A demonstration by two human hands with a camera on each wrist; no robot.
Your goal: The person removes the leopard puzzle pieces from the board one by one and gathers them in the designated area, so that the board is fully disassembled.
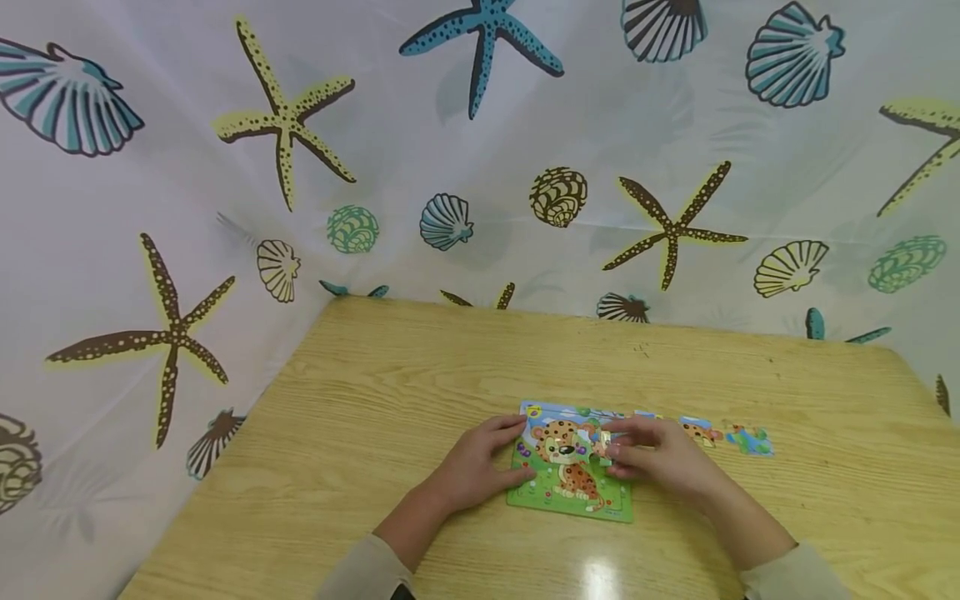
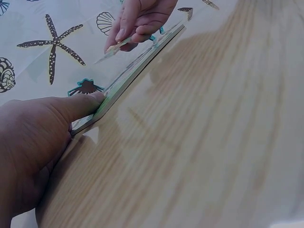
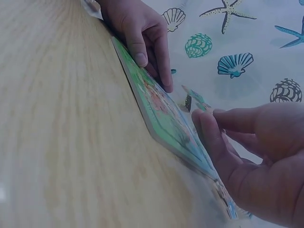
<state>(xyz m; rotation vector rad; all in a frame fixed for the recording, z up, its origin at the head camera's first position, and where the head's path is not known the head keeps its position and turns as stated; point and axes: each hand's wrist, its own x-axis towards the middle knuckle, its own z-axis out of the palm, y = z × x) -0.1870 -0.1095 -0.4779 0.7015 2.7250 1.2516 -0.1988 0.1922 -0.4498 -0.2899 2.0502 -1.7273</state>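
A jigsaw puzzle board (image 1: 540, 492) with a spotted leopard cub on green grass lies flat on the table. My left hand (image 1: 474, 465) rests at the board's left side, its thumb on the surface and its fingers extended along the upper left edge. Between thumb and fingertips, my right hand (image 1: 667, 457) pinches a small puzzle piece (image 1: 602, 448) over the right half of the board. The right wrist view shows this puzzle piece (image 3: 195, 99) raised and tilted above the board. Part of the board's right side is hidden by the right hand.
Right of the board, loose puzzle pieces lie on the table, among them an orange spotted one (image 1: 699, 431) and a blue-green one (image 1: 750, 440). The wood-grain table (image 1: 390, 375) meets a white cloth (image 1: 510, 258) printed with starfish and shells at the back and left.
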